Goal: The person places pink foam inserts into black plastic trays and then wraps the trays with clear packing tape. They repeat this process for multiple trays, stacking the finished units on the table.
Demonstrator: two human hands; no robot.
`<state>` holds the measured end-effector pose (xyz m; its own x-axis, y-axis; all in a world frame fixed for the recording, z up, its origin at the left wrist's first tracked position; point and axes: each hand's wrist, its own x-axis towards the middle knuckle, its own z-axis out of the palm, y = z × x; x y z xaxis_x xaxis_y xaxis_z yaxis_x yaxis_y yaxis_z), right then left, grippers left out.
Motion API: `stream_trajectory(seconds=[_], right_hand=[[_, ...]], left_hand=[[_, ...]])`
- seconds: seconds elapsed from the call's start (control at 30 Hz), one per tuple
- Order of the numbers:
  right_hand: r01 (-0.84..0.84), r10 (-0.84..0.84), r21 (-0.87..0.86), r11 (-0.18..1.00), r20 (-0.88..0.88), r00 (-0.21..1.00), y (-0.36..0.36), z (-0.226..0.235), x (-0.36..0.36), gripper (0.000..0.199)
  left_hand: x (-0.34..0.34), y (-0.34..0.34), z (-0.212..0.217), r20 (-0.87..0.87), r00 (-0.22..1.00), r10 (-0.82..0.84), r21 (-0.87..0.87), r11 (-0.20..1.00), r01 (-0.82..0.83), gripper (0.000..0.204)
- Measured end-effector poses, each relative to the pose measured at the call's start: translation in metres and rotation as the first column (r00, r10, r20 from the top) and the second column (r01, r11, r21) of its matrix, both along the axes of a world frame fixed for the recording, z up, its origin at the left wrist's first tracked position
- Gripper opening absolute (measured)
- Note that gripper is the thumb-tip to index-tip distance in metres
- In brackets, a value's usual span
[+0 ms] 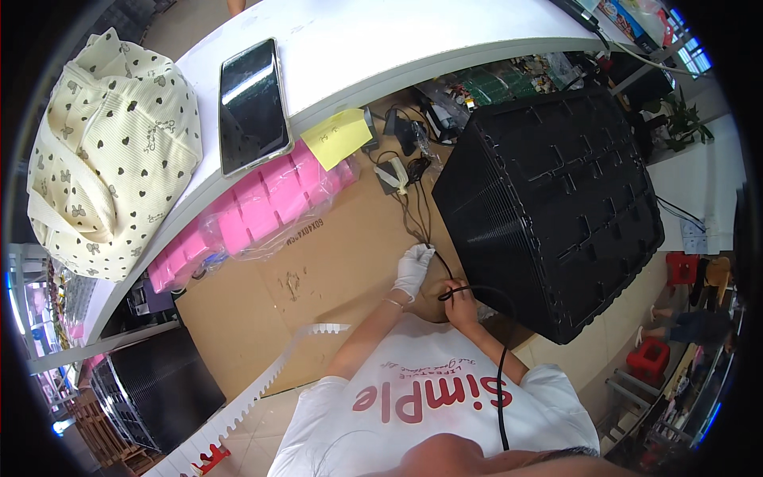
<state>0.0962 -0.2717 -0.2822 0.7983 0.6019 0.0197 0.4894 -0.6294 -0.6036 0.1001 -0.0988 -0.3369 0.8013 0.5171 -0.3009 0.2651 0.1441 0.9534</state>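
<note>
With our gloved left hand (412,272) we pinch the black cable (447,267), and our bare right hand (461,305) is closed around it, nearer to us. The cable passes above the brown cardboard (334,254), beside the black crates (568,199).

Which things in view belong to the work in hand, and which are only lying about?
Seemingly in the work:
black cable, in the grip of gloved left hand and bare right hand
bunched dark cords

Apparently only lying about:
smartphone
yellow sticky note
pink foam
cream heart-print fabric
</note>
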Motion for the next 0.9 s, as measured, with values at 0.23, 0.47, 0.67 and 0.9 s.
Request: stream_trajectory(seconds=[0.23, 0.47, 0.67, 0.9], right_hand=[[0.010, -0.014, -0.070, 0.998, -0.058, 0.998, -0.007, -0.006, 0.002, 0.034], [-0.004, -0.003, -0.242, 0.970, -0.032, 0.999, -0.012, -0.009, 0.009, 0.055], [-0.100, 0.091, -0.246, 0.964, -0.048, 0.995, -0.016, -0.012, 0.008, 0.068], [-0.186, 0.187, 0.025, 0.982, -0.222, 0.957, -0.034, 0.019, 0.004, 0.056]], left_hand=[[0.012, -0.005, 0.019, -0.178, 0.975, -0.132, 0.348, 0.919, 0.188, 0.016], [0.001, -0.032, -0.012, 0.165, 0.986, -0.016, -0.233, 0.971, 0.055, 0.044], [-0.039, -0.032, 0.036, -0.043, 0.999, 0.005, -0.021, 1.000, -0.006, 0.042], [-0.097, -0.005, 0.158, 0.000, 0.956, -0.295, 0.281, 0.917, 0.283, 0.033]])
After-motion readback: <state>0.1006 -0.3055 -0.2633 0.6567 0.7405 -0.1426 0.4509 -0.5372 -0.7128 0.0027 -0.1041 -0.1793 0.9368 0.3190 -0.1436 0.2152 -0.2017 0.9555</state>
